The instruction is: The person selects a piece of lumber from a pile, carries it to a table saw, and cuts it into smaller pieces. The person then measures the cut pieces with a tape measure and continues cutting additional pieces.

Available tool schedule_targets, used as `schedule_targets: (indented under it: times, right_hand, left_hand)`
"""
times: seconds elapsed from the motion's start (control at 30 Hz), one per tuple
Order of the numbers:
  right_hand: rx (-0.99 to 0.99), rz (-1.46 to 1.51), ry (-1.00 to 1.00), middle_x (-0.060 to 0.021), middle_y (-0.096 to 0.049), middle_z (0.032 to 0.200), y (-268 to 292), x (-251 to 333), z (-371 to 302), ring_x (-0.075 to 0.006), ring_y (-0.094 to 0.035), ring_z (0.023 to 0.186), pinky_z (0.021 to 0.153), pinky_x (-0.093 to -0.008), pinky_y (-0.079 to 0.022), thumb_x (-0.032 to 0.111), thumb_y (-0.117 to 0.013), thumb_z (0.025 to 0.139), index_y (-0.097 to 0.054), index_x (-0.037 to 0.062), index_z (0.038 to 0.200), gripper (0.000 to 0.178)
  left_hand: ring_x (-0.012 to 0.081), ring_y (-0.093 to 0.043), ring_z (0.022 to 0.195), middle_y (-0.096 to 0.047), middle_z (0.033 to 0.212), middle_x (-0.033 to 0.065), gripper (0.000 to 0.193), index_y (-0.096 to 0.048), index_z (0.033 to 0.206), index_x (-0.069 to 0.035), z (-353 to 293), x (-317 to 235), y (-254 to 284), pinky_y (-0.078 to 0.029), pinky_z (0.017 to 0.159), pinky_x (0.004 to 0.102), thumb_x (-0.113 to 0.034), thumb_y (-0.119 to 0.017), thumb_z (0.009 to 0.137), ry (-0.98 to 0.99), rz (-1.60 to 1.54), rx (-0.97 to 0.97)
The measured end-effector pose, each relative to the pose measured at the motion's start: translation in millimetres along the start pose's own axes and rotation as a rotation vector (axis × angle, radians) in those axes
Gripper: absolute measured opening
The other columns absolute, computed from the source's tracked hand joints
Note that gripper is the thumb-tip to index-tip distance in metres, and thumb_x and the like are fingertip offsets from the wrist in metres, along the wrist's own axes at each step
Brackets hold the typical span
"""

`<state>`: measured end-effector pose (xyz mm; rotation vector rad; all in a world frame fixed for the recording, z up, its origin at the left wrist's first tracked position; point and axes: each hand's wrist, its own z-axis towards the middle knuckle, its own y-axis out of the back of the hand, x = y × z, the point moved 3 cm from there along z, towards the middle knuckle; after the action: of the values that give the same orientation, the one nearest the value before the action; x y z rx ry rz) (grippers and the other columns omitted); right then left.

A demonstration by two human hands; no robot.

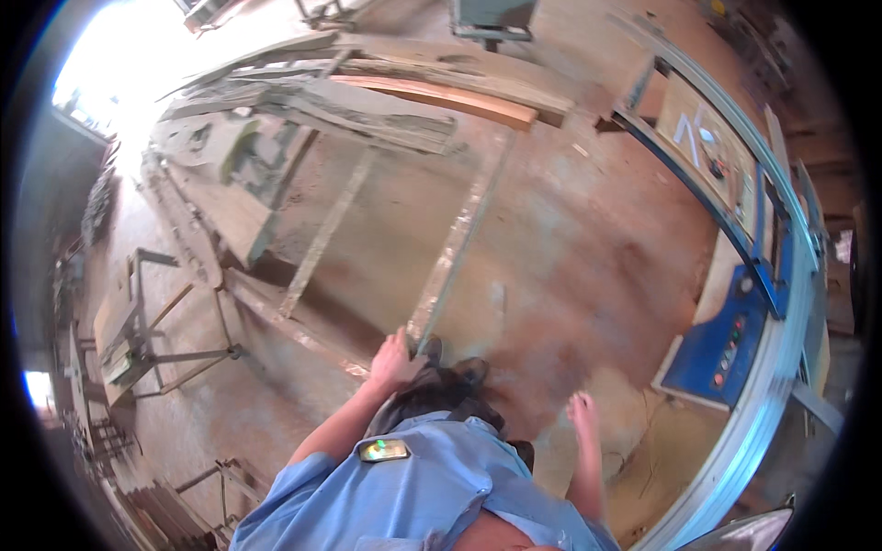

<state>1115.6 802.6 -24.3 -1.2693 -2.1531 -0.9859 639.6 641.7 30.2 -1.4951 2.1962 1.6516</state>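
My left hand (395,361) is in front of me, its fingers partly curled and slightly blurred. In the picture it overlaps the near end of a long narrow beam (459,234); I cannot tell whether it touches the beam. My right hand (582,410) hangs at my right side with the fingers curled in, and nothing shows in it. Beyond my left hand, a low frame of beams, including a second narrow bar (331,230), runs away from me. A reddish plank (441,98) lies across its far end among rough grey boards (367,124).
To my right stands a machine with a long metal rail (776,404), a blue control panel (719,354) with buttons, and a wooden top (703,147). A metal stand (179,358) is at the left. Stacked slats (161,514) sit at the lower left.
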Motion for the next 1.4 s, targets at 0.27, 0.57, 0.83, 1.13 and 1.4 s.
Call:
schedule_targets:
  times: [0.27,0.57,0.83,1.13,1.4]
  right_hand:
    - [0.125,-0.465,0.479,-0.0058,-0.068,0.087,-55.6,180.8,85.5,-0.0102,-0.063,0.074,0.064,-0.0266,-0.051,0.021,-0.062,0.097,-0.064,-0.003,0.113,0.029]
    - [0.268,-0.536,0.637,-0.0236,-0.071,0.11,-86.9,368.7,139.6,-0.0272,-0.07,0.105,0.091,-0.0348,-0.054,0.022,-0.067,0.093,-0.062,-0.0076,0.119,0.039]
    - [0.345,-0.463,0.609,-0.0068,-0.068,0.088,-60.3,424.8,248.9,-0.0108,-0.066,0.076,0.062,-0.024,-0.052,0.018,-0.065,0.095,-0.063,-0.0062,0.118,0.034]
    - [0.435,-0.339,0.691,-0.009,-0.068,0.087,-71.7,584.4,366.5,-0.0133,-0.064,0.079,0.071,-0.0287,-0.052,0.019,-0.063,0.096,-0.062,-0.0083,0.117,0.034]
    - [0.408,-0.395,0.909,-0.0165,-0.071,0.108,-92.6,710.4,424.3,-0.0202,-0.067,0.098,0.087,-0.0321,-0.051,0.024,-0.063,0.098,-0.061,-0.0083,0.121,0.039]
  left_hand:
    - [0.0405,-0.06,0.106,-0.06,0.113,0.0213,0.07,-0.041,0.139,-0.004,12.3,-4.6,-37.7,-0.052,0.086,0.0494,-0.027,-0.072,0.08,0.127,-0.002,-0.249]
    - [0.0352,-0.062,0.105,-0.063,0.111,0.0162,0.062,-0.05,0.13,-0.008,13.1,-19.3,-21.8,-0.052,0.087,0.0464,-0.032,-0.074,0.078,0.265,0.008,-0.217]
    - [0.0355,-0.06,0.106,-0.063,0.11,0.0147,0.06,-0.05,0.128,-0.01,10.4,-40.9,-28.7,-0.05,0.09,0.0456,-0.032,-0.076,0.079,0.389,-0.012,-0.165]
    - [0.0385,-0.057,0.108,-0.062,0.109,0.0197,0.041,-0.056,0.109,-0.003,36.6,-85.1,-38.8,-0.047,0.092,0.0489,-0.017,-0.072,0.074,0.778,0.051,-0.336]
    - [0.0455,-0.031,0.139,-0.036,0.145,0.0313,0.068,-0.04,0.138,0.006,106.1,-172.4,-43.9,-0.028,0.116,0.0493,-0.013,-0.069,0.079,1.201,-0.156,-0.615]
